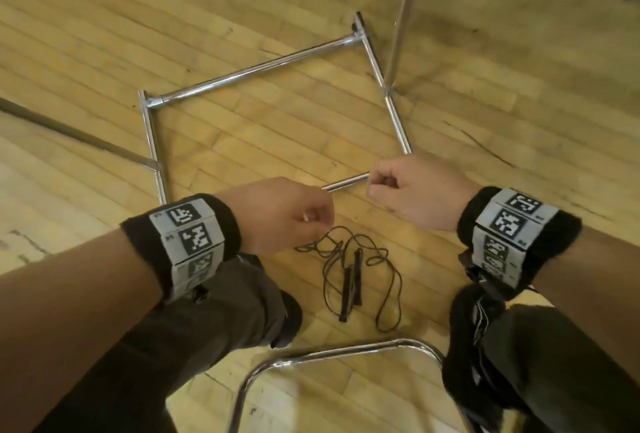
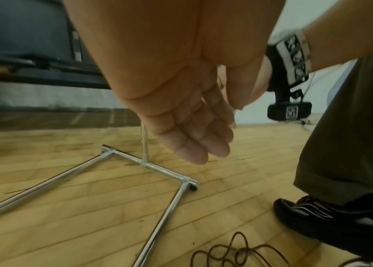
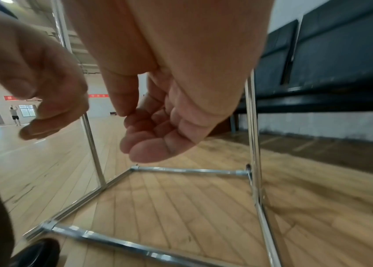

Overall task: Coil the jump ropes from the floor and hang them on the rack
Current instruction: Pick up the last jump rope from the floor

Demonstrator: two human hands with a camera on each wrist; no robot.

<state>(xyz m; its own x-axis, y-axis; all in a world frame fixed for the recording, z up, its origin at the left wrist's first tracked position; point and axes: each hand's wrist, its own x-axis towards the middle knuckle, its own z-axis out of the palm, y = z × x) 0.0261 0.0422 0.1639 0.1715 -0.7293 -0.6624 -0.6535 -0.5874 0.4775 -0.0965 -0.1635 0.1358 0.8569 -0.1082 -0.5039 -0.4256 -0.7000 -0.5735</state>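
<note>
A: What is seen around the rack [image 1: 263, 69]?

B: A chrome tube frame is laid out as a square base on the wooden floor [image 1: 104, 34], with uprights rising from two of its sides. A row of dark padded seats [image 3: 340, 63] is seen beyond the rack's far side, against the wall.

A: And the jump rope [image 1: 349, 273]?

B: It is found on the floor just outside the rack's near bar, between the person's shoes. A thin dark brown cord is seen, tangled in loose, uneven loops, with two slim dark handles lying side by side in the middle of the tangle. No coil has been formed.

A: How are the hands held?

B: Both are held above the rack's near bar. The left hand [image 1: 287, 214] is seen with its fingers loosely curled toward the thumb; the right hand [image 1: 412, 190] is curled the same way, thumb tip near the forefinger. Whether anything is pinched in either cannot be told: no cord is seen clearly reaching them.
</note>
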